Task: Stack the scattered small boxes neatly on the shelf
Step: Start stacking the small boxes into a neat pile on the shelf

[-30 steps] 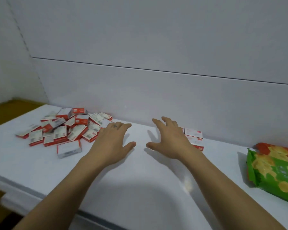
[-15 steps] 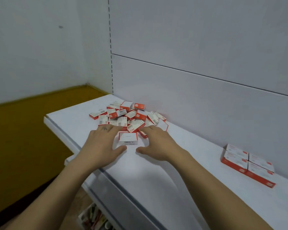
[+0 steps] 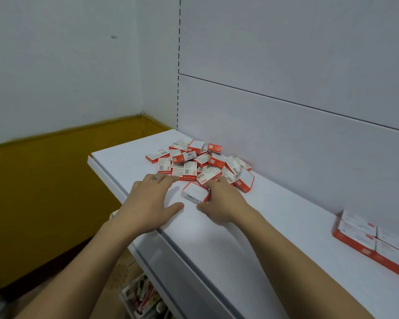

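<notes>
A second ago my hands hovered over bare board further along the white shelf (image 3: 263, 238). Since then I have turned towards its end and brought both hands up to the heap of scattered red-and-white small boxes (image 3: 200, 162) by the back panel. Half a second ago they flanked the one loose small white-and-red cardboard box (image 3: 195, 192) with a gap on each side.

Now my right hand (image 3: 225, 203) has moved in against that box. Its fingers lie fairly straight along the box's right side, reaching to the heap's edge, and the thumb sits just at the near corner. That grip is not closed yet: the hand touches the box but has not pinched it. The box sits slightly askew on the shelf, just in front of the heap.

My left hand (image 3: 148, 201) is palm-down on the shelf with fingers straight and thumb spread. Its fingertips are just short of the nearest boxes, and its grip is wide open and holds nothing.

I judge that I am starting the next pick. The neat block of stacked boxes (image 3: 373, 240) stands well apart to my right against the back panel, and most of the boxes are still in the heap. The task looks barely begun, and this loose box is the natural next one to carry across.
</notes>
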